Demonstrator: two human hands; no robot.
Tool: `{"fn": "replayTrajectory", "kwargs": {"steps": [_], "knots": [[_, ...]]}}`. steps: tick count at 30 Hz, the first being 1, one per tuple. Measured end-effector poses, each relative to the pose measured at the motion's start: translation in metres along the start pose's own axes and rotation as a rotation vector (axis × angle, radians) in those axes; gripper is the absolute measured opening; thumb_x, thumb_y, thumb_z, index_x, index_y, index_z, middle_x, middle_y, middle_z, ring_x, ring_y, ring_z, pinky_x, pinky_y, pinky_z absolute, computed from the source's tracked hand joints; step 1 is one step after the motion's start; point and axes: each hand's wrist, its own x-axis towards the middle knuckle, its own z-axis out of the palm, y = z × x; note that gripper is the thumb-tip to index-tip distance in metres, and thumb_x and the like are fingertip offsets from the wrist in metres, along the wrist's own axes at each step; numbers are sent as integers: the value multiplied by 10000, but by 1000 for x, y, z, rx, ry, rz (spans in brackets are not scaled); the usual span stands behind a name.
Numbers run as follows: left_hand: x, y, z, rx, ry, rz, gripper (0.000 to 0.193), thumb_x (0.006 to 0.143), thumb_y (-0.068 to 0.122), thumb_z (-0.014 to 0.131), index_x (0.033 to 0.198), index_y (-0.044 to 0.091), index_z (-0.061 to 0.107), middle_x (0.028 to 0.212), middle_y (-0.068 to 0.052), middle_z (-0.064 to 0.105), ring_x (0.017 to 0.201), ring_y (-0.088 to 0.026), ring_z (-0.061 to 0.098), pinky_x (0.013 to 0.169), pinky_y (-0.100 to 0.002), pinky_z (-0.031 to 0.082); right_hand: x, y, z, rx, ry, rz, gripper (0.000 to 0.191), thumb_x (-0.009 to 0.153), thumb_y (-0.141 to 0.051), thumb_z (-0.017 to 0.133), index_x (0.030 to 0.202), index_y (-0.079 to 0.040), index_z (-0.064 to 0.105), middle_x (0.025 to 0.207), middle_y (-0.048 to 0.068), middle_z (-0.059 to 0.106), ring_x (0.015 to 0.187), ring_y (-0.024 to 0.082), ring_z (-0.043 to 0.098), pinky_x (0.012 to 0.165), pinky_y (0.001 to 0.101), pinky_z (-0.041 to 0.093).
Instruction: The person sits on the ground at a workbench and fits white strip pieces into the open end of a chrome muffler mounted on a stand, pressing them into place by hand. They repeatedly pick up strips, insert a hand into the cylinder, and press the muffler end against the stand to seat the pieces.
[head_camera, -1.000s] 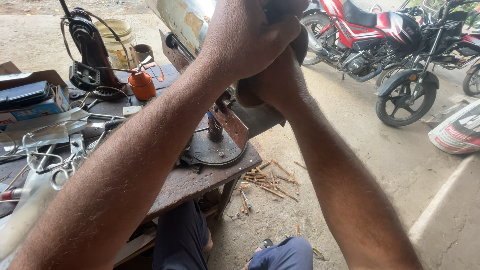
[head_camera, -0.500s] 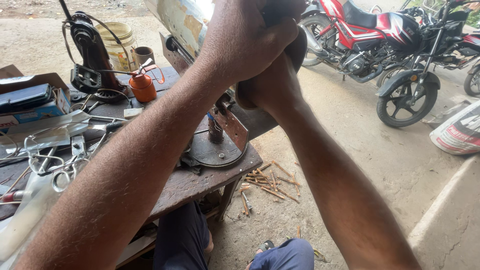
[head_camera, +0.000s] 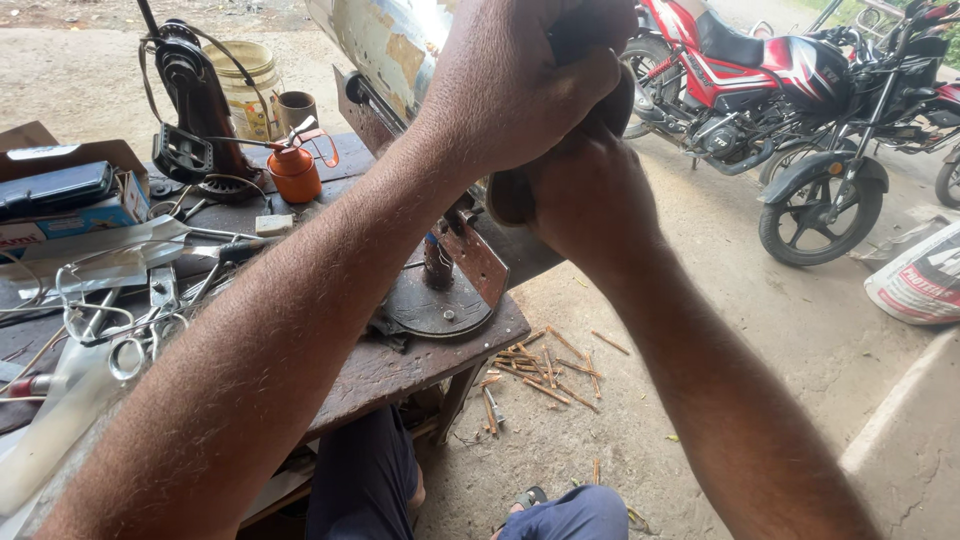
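Note:
Both my hands are raised close to the camera, clasped around one dark rounded object (head_camera: 608, 92) that is mostly hidden. My left hand (head_camera: 510, 80) wraps over its top. My right hand (head_camera: 585, 195) grips from below. Behind them a worn silver metal shell (head_camera: 385, 40) slants up above the bench. Under the hands a round metal base plate (head_camera: 440, 305) with a rusty bracket (head_camera: 478, 262) sits on the dark wooden workbench (head_camera: 400, 370).
An orange oil can (head_camera: 294, 170), a black machine head (head_camera: 190, 100), scissors and metal tools (head_camera: 130, 320) and boxes (head_camera: 70, 195) crowd the bench's left. Short sticks (head_camera: 540, 370) litter the ground. Parked motorcycles (head_camera: 790, 90) stand at the right, a white sack (head_camera: 920, 280) beside them.
My clasped hands have shifted slightly on the dark object. Everything on the bench has stayed where it was.

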Motion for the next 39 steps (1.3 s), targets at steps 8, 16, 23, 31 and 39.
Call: {"fn": "replayTrajectory", "kwargs": {"steps": [8, 16, 23, 31, 39], "knots": [[2, 4, 0, -23, -37, -30, 103, 865, 104, 737, 965, 80, 742, 849, -60, 761, 752, -175, 769, 697, -336, 627, 5, 11, -10, -47, -117, -133, 404, 753, -52, 761, 1147, 21, 716, 1191, 221, 704, 1156, 374, 662, 994, 484, 528], [0, 4, 2, -40, 8, -26, 125, 830, 82, 741, 952, 58, 726, 841, -82, 753, 750, -186, 765, 684, -343, 625, 4, 12, -6, -250, -232, -215, 168, 898, -67, 715, 1053, -2, 728, 1090, 195, 747, 1061, 345, 729, 929, 477, 577], [0, -2, 5, -10, -20, -39, 114, 849, 99, 743, 959, 69, 735, 859, -84, 761, 772, -191, 770, 711, -346, 633, 7, 9, 14, 221, -35, 41, 434, 710, -80, 798, 1115, 25, 681, 1070, 228, 721, 1030, 410, 692, 882, 497, 547], [0, 1, 2, 50, 14, -36, 218, 823, 165, 786, 1007, 57, 741, 872, -115, 759, 789, -225, 775, 711, -363, 632, 27, -1, 39, 159, 12, 136, 391, 740, -79, 805, 1111, -4, 706, 1072, 210, 734, 1021, 384, 707, 886, 479, 556], [2, 4, -4, 46, -90, -122, 211, 871, 199, 752, 1045, 81, 770, 852, -96, 778, 755, -189, 794, 679, -341, 646, 4, 3, 1, 136, -42, 5, 350, 769, -79, 813, 1106, -33, 730, 1073, 192, 747, 1013, 358, 722, 890, 461, 565]]}}
